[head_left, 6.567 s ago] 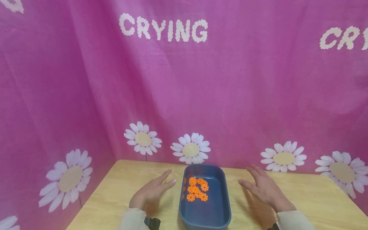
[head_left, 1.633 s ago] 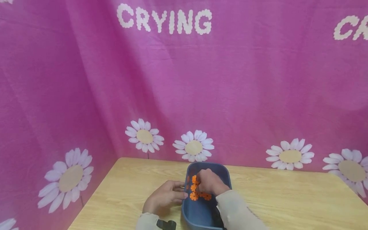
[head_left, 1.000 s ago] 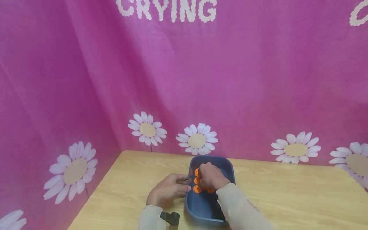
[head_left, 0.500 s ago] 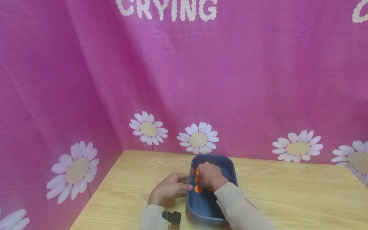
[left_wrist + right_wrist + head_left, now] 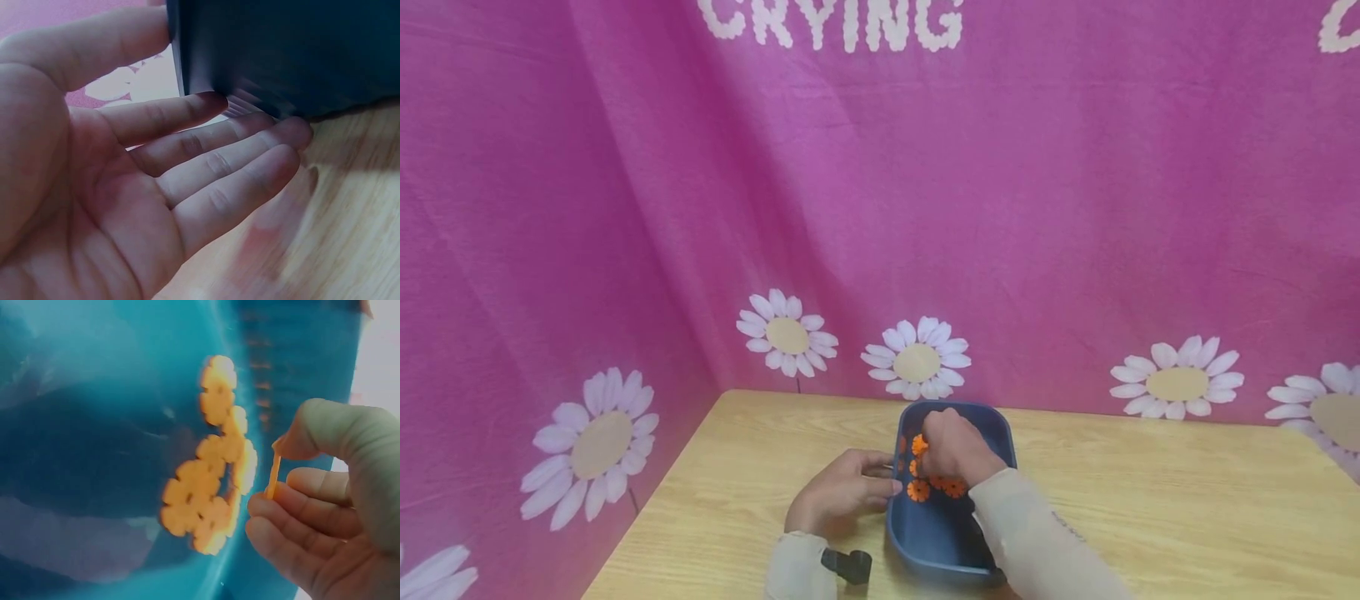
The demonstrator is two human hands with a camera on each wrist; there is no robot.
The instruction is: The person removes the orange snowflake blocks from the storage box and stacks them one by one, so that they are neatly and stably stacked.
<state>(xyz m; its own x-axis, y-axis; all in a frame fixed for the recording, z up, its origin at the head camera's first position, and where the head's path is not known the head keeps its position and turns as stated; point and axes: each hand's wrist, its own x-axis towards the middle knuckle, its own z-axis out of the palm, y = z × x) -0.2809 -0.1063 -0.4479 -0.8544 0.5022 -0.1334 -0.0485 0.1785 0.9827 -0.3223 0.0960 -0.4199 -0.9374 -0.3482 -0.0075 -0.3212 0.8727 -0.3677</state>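
A dark blue rectangular container [image 5: 928,533] stands on the table with several orange flower-shaped discs [image 5: 917,491] lying loosely inside, partly hidden by my right hand [image 5: 957,446]. That hand is inside the container; in the right wrist view the thumb and fingers [image 5: 300,506] pinch one orange flower-shaped disc [image 5: 274,475], seen edge-on, just above the pile of discs [image 5: 194,494]. On the container's left side, my left hand [image 5: 842,492] has its fingers stretched out against the outer wall. In the left wrist view the fingertips [image 5: 281,165] reach the wall's lower edge [image 5: 281,75].
The wooden table [image 5: 1150,500] extends to both sides of the container. A pink curtain [image 5: 1000,208] with printed daisies and lettering hangs directly behind the table. A black strap [image 5: 847,567] sits on the left wrist.
Several seconds ago both hands were apart from the container. Since then the left has come to its side and the right has reached in. Over the last half second the right hand has lifted slightly.
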